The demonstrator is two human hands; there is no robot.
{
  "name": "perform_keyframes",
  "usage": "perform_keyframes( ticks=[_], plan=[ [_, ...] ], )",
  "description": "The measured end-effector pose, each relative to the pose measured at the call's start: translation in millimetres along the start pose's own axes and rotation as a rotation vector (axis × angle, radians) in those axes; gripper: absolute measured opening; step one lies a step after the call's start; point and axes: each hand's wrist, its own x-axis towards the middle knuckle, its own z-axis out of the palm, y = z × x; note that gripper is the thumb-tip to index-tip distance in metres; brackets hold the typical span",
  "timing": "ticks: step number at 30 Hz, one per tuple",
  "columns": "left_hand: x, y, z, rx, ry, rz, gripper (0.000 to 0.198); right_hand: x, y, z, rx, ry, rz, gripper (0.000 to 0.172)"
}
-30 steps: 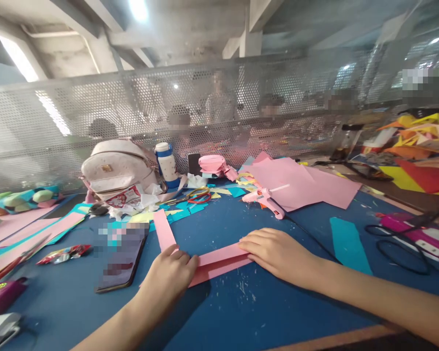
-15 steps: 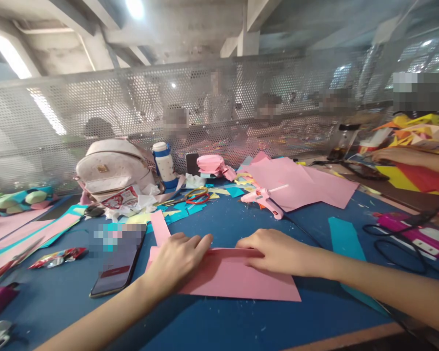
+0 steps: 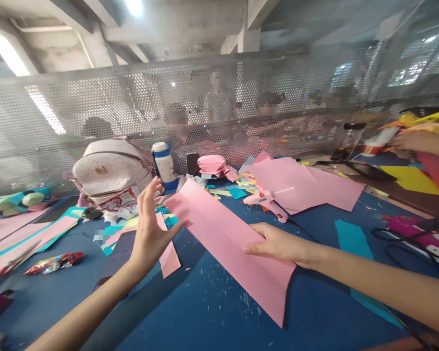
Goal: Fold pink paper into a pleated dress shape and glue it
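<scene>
A long sheet of pink paper (image 3: 227,239) slants above the blue tabletop, its far end raised to the left. My right hand (image 3: 278,246) pinches its right edge, thumb on top and fingers beneath. Close to the sheet's far left end, my left hand (image 3: 149,226) is spread with fingers apart and holds nothing. Under and beside that hand lie a smaller pink strip (image 3: 170,261) and a dark phone (image 3: 115,258), which my forearm partly covers. Beyond the sheet rests a pink glue gun (image 3: 267,202) with its cord trailing right.
Pink sheets (image 3: 300,185) spread behind the glue gun. A pale backpack (image 3: 111,165) and a white-and-blue bottle (image 3: 164,165) stand at the back before a perforated metal screen (image 3: 131,112). A teal strip (image 3: 354,239) and a magenta power strip (image 3: 417,234) lie right. Another person's hand (image 3: 417,144) is at far right.
The pink sheet has lifted off the table and turned to a slant in my right hand. My left hand has let go of it, rising and opening to the left.
</scene>
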Motion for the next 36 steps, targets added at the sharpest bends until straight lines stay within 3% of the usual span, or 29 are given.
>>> perform_keyframes(
  ticks=[2,4,6,8,13,18,22,26,31,36],
  plan=[
    [-4.3,3.4,10.7,-0.396,-0.047,-0.316,0.102,4.4,0.5,8.6,0.127,0.029,0.012,0.054],
    [-13.0,14.4,22.2,-0.774,-0.274,-0.689,0.084,10.4,0.6,18.5,0.190,0.025,-0.021,0.056],
    [-22.2,29.4,31.1,-1.072,-0.549,-0.866,0.065,17.2,1.0,27.7,0.189,0.028,-0.059,0.057],
    [-28.4,43.3,36.4,-1.210,-0.641,-0.912,0.052,23.4,1.9,34.9,0.170,0.030,-0.086,0.057],
    [-27.0,56.8,37.9,-1.237,-0.586,-1.005,0.051,31.9,4.9,42.4,0.174,0.105,-0.106,0.060],
    [-31.2,49.2,39.2,-1.103,-0.553,-1.089,0.042,36.0,11.7,43.8,0.192,0.135,-0.143,0.057],
    [-37.0,37.2,43.9,-1.098,-0.487,-1.142,0.037,39.1,17.6,40.6,0.306,0.041,-0.193,0.062],
    [-32.9,30.4,43.8,-1.099,-0.472,-1.129,0.034,39.1,20.3,35.1,0.303,-0.027,-0.189,0.053],
    [-28.5,26.5,41.8,-1.054,-0.463,-1.205,0.038,34.9,19.1,37.2,0.235,0.016,-0.193,0.042],
    [-33.3,28.7,42.9,-1.151,-0.458,-1.176,0.042,32.2,22.3,40.1,0.087,0.184,-0.286,0.063]
  ],
)
